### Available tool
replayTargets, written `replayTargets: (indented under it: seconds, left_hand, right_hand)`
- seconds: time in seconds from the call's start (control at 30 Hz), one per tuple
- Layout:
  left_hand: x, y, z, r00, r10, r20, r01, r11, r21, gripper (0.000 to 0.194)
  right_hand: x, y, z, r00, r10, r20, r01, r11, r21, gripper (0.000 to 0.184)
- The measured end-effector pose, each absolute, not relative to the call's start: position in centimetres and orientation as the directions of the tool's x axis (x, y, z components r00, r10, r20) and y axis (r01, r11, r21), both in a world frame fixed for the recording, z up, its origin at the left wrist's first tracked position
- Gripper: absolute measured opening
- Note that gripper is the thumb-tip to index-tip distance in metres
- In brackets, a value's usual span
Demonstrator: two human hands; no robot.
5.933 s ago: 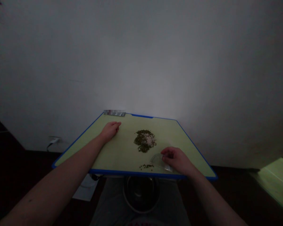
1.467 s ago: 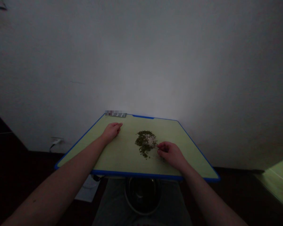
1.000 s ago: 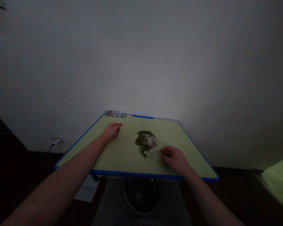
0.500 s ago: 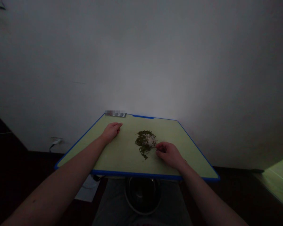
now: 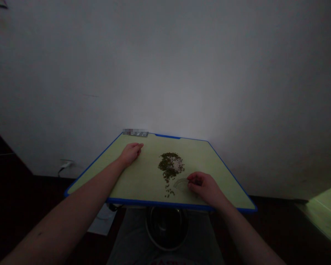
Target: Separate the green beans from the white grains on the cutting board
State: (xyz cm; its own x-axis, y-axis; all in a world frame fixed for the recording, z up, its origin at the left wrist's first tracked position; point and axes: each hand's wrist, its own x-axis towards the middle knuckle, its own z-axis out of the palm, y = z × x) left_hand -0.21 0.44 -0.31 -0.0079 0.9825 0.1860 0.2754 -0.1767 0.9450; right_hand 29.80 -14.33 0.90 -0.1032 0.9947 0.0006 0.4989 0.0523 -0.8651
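A pale green tabletop with a blue rim (image 5: 99, 162) carries a pile of small dark green grains mixed with whitish ones (image 5: 171, 164). My right hand (image 5: 205, 187) lies near the front edge, fingers pinched on a small clear curved plastic piece (image 5: 182, 183) that rests on the table. A short trail of green grains (image 5: 168, 191) lies just left of that piece. My left hand (image 5: 130, 153) rests flat on the table at the back left, fingers stretched together, holding nothing.
A round metal bowl (image 5: 165, 224) sits below the table's front edge, over my lap. A small flat object (image 5: 135, 133) lies at the table's far edge against the white wall. A plug and cable (image 5: 63, 165) are at the left wall. Another green surface (image 5: 324, 209) shows at right.
My right hand has pulled back from the pile toward the front edge with the clear piece, dragging a few green grains out into a trail. The left hand has stayed put.
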Motion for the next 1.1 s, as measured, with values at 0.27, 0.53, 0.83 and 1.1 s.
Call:
replayTargets:
  seconds: [0.27,0.53,0.83,1.1]
  left_hand:
    - [-0.3,0.5,-0.3,0.004,0.983,0.182,0.278,-0.176,0.944,0.039]
    - [-0.1,0.3,-0.2,-0.007,0.984,0.176,0.232,-0.169,0.958,0.039]
    - [-0.2,0.2,-0.2,-0.006,0.982,0.187,0.265,-0.179,0.948,0.038]
    - [-0.2,0.6,-0.4,-0.002,0.984,0.177,0.268,-0.17,0.948,0.038]
  right_hand:
    - [29.8,-15.6,0.7,-0.066,0.998,0.013,0.521,0.045,-0.852,0.018]
    - [30.6,-15.7,0.8,-0.03,0.999,-0.013,0.47,0.003,-0.883,0.02]
    - [30.2,-15.9,0.3,-0.049,0.998,0.037,0.529,0.058,-0.846,0.019]
    - [28.9,-15.0,0.1,-0.034,0.996,0.087,0.599,0.09,-0.796,0.018]
